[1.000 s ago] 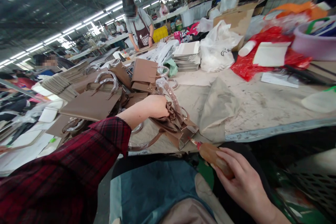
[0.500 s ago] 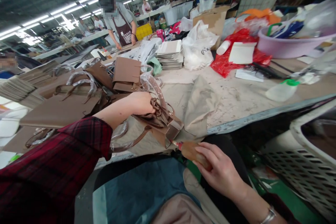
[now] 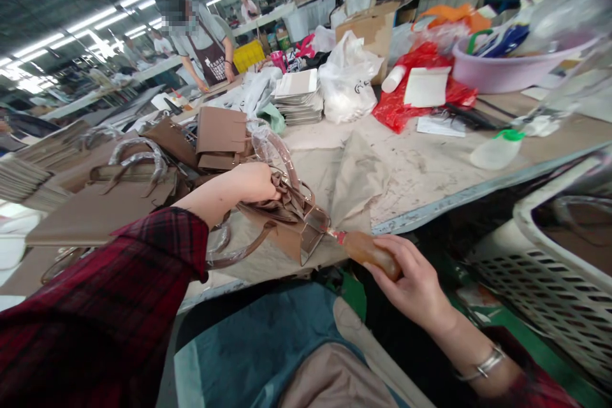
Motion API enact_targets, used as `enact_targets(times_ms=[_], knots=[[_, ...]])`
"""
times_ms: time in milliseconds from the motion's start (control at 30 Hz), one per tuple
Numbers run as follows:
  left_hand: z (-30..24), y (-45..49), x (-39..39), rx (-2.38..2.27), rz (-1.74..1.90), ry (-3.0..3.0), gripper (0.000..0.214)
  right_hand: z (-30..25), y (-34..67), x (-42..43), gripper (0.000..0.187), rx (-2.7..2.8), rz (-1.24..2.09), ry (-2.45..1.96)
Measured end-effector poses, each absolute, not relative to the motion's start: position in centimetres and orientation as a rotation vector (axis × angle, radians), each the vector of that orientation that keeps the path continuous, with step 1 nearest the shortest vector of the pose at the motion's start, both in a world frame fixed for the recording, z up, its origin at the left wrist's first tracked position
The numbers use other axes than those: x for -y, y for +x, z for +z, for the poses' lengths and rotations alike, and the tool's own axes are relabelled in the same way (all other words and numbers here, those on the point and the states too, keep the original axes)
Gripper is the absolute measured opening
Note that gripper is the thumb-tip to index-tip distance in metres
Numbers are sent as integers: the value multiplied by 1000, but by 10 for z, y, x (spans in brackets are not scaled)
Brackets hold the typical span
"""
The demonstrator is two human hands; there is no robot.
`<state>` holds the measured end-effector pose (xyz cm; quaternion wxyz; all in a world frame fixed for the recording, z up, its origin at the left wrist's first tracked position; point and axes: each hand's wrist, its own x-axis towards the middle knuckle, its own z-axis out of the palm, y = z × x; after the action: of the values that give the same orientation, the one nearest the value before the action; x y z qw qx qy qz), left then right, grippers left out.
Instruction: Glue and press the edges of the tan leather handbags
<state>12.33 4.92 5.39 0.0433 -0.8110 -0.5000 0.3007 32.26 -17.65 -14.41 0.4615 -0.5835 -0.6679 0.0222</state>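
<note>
A brown handbag (image 3: pixel 275 229) lies tilted at the table's front edge, its plastic-wrapped handle standing up behind my left hand (image 3: pixel 258 183). That hand is closed on the bag's bunched lining (image 3: pixel 285 199); the fingertips are partly hidden in the folds. My right hand (image 3: pixel 414 274) is wrapped round an amber squeeze bottle (image 3: pixel 370 252) with a red collar and a thin nozzle. The nozzle tip points left at the bag's side edge, very near or touching it; I cannot tell which. A second handle (image 3: pixel 246 255) hangs toward my lap.
More brown bags (image 3: pixel 222 134) crowd the left of the table (image 3: pixel 406 169). Behind stand a stack of panels (image 3: pixel 299 102), a white plastic bag (image 3: pixel 349 80) and a purple basin (image 3: pixel 507 70). A white basket (image 3: pixel 540 268) is at the right. A person (image 3: pixel 201 44) works across the table.
My right hand has raised the squeeze bottle, moving its nozzle from the bag's lower corner up along the side edge. My left hand keeps its hold. The view has shifted slightly.
</note>
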Motion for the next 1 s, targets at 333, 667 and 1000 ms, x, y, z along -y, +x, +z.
enact_targets(times_ms=[333, 667, 1000], knots=[[56, 152, -63, 1574, 868, -2505, 47, -146, 333, 164, 39, 1708, 168, -1407], [46, 156, -77, 1648, 840, -2491, 54, -149, 335, 163, 39, 1793, 25, -1434], [47, 161, -77, 1634, 837, -2506, 50, -146, 341, 165, 49, 1953, -116, -1338]])
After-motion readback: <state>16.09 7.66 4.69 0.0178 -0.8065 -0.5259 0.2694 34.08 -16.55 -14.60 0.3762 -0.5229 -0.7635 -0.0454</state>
